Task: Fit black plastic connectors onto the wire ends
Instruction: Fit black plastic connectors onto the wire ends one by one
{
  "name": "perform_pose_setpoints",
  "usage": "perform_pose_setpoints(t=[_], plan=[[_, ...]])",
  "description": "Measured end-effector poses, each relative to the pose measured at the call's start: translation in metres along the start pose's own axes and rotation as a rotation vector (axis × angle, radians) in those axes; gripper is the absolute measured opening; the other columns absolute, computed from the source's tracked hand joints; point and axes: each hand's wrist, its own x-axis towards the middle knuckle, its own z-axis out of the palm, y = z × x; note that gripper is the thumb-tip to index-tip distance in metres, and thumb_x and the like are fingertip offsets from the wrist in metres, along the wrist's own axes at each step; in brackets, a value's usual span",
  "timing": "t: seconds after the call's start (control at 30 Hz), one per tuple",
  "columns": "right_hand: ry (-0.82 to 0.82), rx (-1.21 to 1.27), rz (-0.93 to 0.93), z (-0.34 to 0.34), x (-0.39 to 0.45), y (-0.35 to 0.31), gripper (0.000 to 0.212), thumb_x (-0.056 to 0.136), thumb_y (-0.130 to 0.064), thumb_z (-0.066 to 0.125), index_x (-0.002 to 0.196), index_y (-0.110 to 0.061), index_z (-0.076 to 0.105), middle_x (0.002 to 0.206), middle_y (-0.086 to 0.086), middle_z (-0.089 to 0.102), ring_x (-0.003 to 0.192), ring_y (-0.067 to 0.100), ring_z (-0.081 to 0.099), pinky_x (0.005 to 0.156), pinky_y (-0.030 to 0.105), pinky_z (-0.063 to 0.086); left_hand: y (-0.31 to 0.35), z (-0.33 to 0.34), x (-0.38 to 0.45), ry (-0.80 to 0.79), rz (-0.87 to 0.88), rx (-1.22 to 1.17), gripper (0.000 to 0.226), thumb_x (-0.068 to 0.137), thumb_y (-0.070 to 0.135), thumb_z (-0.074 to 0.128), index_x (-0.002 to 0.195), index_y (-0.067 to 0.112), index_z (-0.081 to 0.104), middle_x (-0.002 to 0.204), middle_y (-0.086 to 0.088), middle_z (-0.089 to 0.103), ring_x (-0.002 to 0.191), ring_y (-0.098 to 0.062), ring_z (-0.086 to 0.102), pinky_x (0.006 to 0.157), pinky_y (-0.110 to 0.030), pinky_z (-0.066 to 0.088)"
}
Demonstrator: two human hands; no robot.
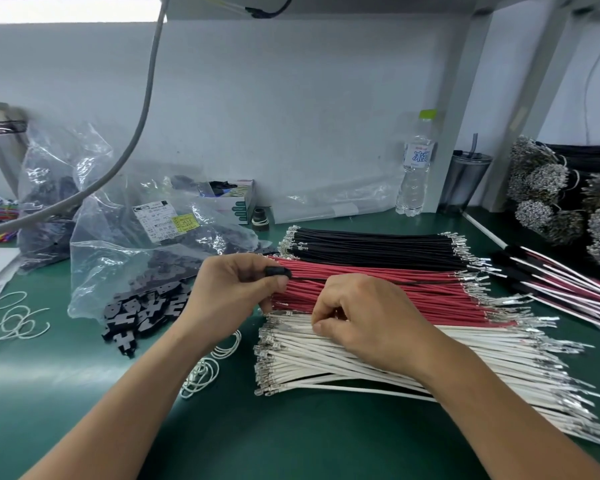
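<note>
Left hand (231,289) grips a black connector (277,271); right hand (364,317) pinches a white wire (291,315). Next, probably: align terminal with cavity.

left hand (234,289) pinches black connector (278,271) | right hand (364,317) curled over white wires (361,362)

Both bare forearms entered from 6 o'clock and converged toward centre. Left hand (236,285) sat at 10 o'clock of the right, fingers curled, thumb and forefinger pinching a small black part. Right hand (357,313) was knuckles-up, fingertips curled down and pinched together.
</note>
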Motion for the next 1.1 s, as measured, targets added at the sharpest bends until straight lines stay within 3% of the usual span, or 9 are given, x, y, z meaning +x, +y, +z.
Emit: perform_pose_setpoints(t=[0.2,0.47,0.9,1.1], plan=[[0.202,0.263,0.08,-0.009,0.004,0.007,0.013,0.098,-0.024,0.06,0.093,-0.034,0.066,0.088,-0.019,0.062,0.086,-0.001,0.058,0.073,0.019,0.045,0.004,-0.003,-0.001,-0.035,0.014,-0.112,0.017,0.082,0.014,0.084,0.094,0.026,0.083,0.072,-0.008,0.077,0.056,-0.017,0.066,0.051,-0.021,0.051],[0.422,0.23,0.014,-0.004,0.003,0.004,0.01,0.088,-0.023,0.073,0.081,-0.029,0.072,0.082,-0.017,0.06,0.079,0.005,0.061,0.071,0.032,0.053,0.01,-0.005,-0.003,-0.107,-0.026,-0.275,0.026,0.071,0.024,0.084,0.095,0.015,0.083,0.082,-0.014,0.078,0.057,-0.017,0.067,0.056,-0.024,0.054],[0.438,0.199,-0.067,-0.004,0.003,0.007,0.005,0.091,-0.023,0.072,0.086,-0.026,0.073,0.082,-0.016,0.061,0.078,0.007,0.061,0.069,0.039,0.052,0.013,-0.001,-0.005,-0.148,-0.024,-0.28,0.026,0.07,0.026,0.085,0.095,0.02,0.083,0.086,-0.015,0.079,0.059,-0.017,0.069,0.056,-0.024,0.055],[0.387,0.187,-0.056,0.001,0.005,0.004,0.007,0.092,-0.021,0.069,0.086,-0.023,0.072,0.083,-0.014,0.063,0.081,0.005,0.061,0.072,0.035,0.052,0.012,-0.001,-0.006,-0.141,0.025,-0.179,0.023,0.073,0.021,0.084,0.096,0.019,0.083,0.081,-0.013,0.079,0.06,-0.017,0.07,0.057,-0.023,0.057]])
